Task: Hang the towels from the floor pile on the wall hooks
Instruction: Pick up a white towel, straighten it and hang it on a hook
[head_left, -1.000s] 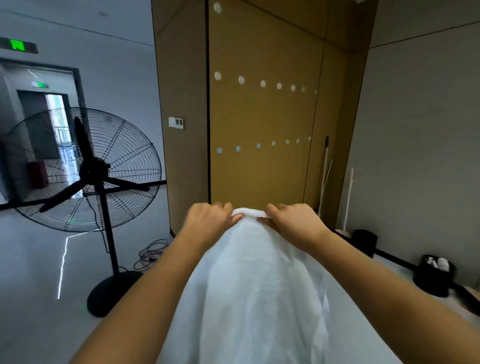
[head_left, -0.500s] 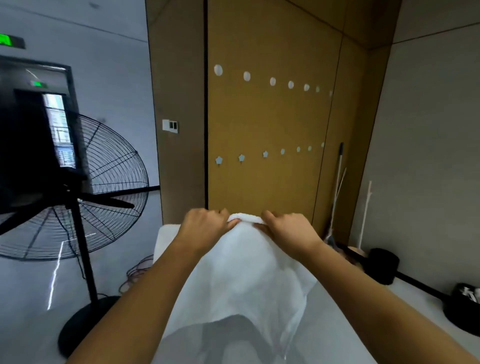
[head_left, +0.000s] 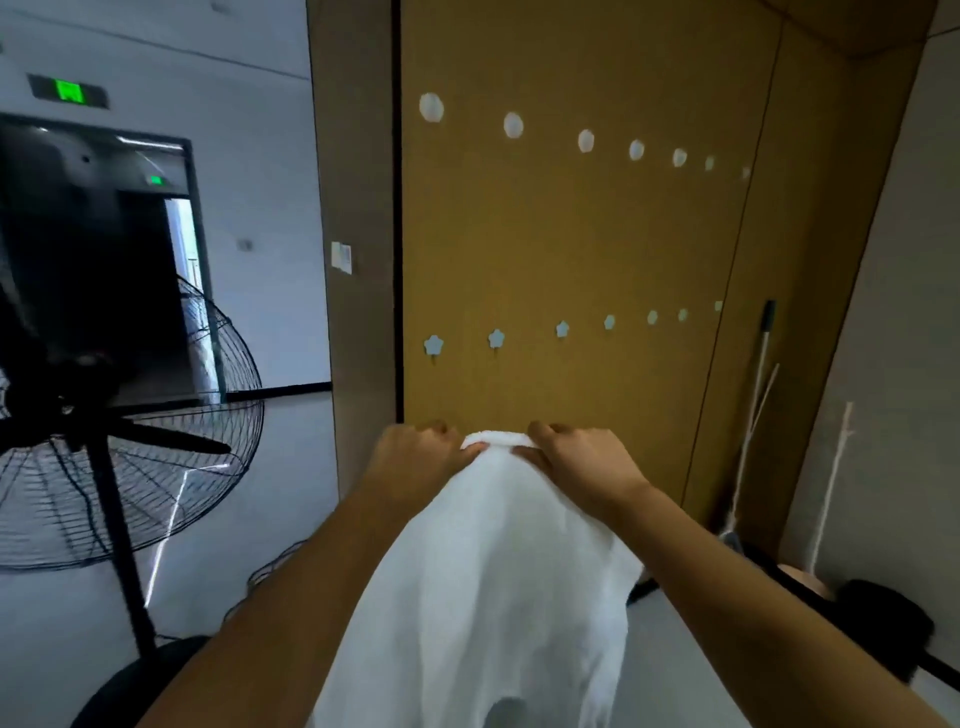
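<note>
A white towel is held up in front of the person, its top edge bunched between the 2 hands and the rest of the cloth draping down toward the bottom of the view, covering part of both forearms' inner sides. The left hand grips the towel's upper edge from the left, fingers curled over and thumb pressed against the cloth; the right hand grips the same edge from the right, its fingers likewise curled round the fabric. The hands sit close together, with only a short rolled strip of towel showing between them. Both are raised in front of a brown wall panel, below its lower row of blue flower-shaped hooks, and apart from the panel as far as can be told. The nearest of those hooks lie above the hands; a second row of round white hooks runs higher up the panel. To the left stands a large black pedestal fan, with a dark doorway and a green exit sign behind it. To the right, a mop handle leans in the corner beside the panel.
</note>
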